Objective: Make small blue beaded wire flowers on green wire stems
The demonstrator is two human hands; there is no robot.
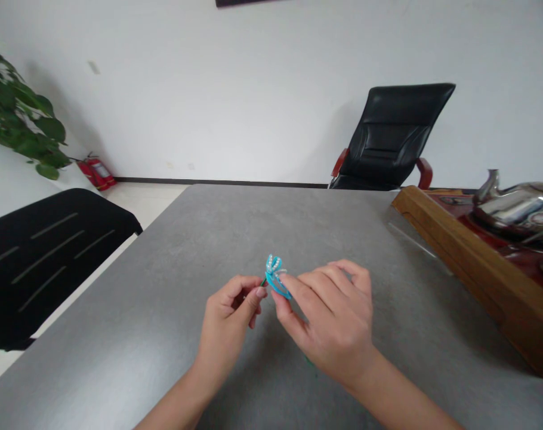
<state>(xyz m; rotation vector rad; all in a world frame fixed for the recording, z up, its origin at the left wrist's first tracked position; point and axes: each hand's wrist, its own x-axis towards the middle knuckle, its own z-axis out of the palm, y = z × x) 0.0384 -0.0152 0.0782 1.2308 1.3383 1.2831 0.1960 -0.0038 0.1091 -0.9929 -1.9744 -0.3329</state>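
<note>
A small blue craft flower (274, 264) with looped petals and pearl-like white beads is held up above the grey table. My left hand (231, 310) pinches its thin green stem (263, 282) between thumb and fingers. From the other side, my right hand (329, 304) has thumb and index finger closed on one of the lower blue petals (278, 288). Something small and green (309, 361) shows just under my right hand, mostly hidden by it.
The grey table (200, 233) spreads around my hands. At right stands a wooden tea tray (468, 263) with a metal kettle (522, 206). A black leather chair (394, 137) is behind the table, a black mesh chair (52, 257) at left. A plant (25, 113) and fire extinguishers (96, 172) are farther back.
</note>
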